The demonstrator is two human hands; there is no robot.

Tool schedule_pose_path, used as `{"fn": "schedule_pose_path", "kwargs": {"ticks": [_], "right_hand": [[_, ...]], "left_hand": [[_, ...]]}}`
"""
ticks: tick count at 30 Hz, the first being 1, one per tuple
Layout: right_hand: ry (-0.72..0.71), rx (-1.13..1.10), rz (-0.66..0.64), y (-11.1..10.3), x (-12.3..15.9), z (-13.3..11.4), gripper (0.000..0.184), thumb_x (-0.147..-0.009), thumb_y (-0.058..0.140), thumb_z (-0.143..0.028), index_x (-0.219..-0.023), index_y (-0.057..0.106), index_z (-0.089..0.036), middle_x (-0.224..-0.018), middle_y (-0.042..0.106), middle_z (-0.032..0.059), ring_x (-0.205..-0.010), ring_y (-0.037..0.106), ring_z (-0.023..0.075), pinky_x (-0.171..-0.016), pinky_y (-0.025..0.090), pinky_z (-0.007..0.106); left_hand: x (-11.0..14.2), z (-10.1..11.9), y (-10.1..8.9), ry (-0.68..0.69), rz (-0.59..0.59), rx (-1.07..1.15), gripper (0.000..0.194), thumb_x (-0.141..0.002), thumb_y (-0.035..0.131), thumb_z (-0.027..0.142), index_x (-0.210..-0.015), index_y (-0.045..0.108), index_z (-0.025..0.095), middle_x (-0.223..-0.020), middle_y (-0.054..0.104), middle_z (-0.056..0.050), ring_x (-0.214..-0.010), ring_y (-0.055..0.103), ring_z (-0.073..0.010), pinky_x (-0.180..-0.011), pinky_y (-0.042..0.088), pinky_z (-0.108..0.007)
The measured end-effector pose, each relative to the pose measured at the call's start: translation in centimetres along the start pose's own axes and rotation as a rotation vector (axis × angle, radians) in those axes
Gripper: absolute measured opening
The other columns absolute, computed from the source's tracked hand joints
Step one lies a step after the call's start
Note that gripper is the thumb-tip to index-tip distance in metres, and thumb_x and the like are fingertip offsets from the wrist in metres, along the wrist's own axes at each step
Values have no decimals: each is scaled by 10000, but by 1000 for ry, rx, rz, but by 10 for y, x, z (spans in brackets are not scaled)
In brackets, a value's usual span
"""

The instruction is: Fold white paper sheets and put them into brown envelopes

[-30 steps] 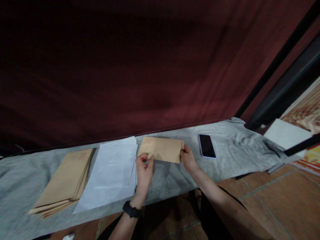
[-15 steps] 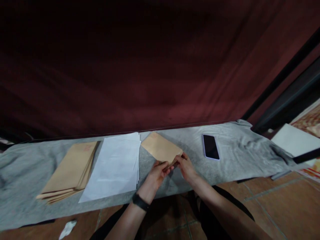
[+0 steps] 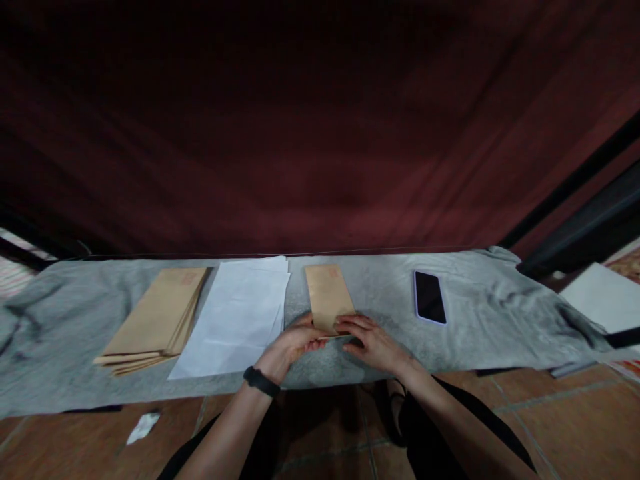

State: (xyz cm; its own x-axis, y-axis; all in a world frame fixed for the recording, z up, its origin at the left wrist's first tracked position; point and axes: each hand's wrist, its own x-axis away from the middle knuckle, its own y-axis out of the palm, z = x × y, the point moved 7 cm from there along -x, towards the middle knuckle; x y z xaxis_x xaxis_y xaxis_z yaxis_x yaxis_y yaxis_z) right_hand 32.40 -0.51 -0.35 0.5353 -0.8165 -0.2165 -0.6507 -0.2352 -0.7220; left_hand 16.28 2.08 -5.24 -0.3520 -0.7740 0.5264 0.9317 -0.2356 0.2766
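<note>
A brown paper envelope [image 3: 327,293] with faint red print at its far end lies on a grey cloth in front of me. My left hand [image 3: 300,338] grips its near left corner, thumb on top and fingers underneath. Over the near right end of the envelope, the stretched fingers of my right hand [image 3: 367,339] lie flat, with the thumb apart and off the paper. The near edge is partly hidden by both hands, so I cannot tell how its flap sits.
White paper sheets [image 3: 240,313] lie left of the envelope, beside a fanned stack of brown envelopes [image 3: 155,313]. A phone with a lilac case [image 3: 429,297] rests to the right on the grey cloth [image 3: 480,307]. Dark red fabric [image 3: 320,167] rises behind. A crumpled tissue [image 3: 143,427] is on the tiled floor.
The envelope has turned from a slant to nearly straight away from me. My right hand has gone from pinching its near corner to lying flat on its end. The view has shifted slightly.
</note>
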Motion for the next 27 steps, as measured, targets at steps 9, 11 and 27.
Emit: {"fn": "schedule_pose_path", "kwargs": {"ticks": [9,11,27], "right_hand": [[9,315,-3,12,-3,-4,303,-977,509,-231,-1240,655,-270,-1308,643,56,-1170,602,225,-1045,453,420],[16,310,-10,14,-5,-2,313,-952,521,-198,-1222,665,-263,-1299,644,61,-1180,596,231,-1048,451,427],[101,154,147,20,-17,1,456,-1029,340,-288,-1442,504,-189,-1440,562,109,-1345,501,212,-1143,403,426]], "left_hand": [[33,32,-31,304,519,-467,112,-821,687,279,-815,583,239,-664,581,4,-756,638,-199,-702,487,-269],[43,43,-12,529,565,-645,35,-858,637,283,-861,623,250,-879,668,-65,-1011,643,-261,-931,480,-353],[23,-2,28,673,340,-871,539,-894,487,247,-1432,486,218,-1593,365,-114,-1516,218,-281,-1244,10,-518]]}}
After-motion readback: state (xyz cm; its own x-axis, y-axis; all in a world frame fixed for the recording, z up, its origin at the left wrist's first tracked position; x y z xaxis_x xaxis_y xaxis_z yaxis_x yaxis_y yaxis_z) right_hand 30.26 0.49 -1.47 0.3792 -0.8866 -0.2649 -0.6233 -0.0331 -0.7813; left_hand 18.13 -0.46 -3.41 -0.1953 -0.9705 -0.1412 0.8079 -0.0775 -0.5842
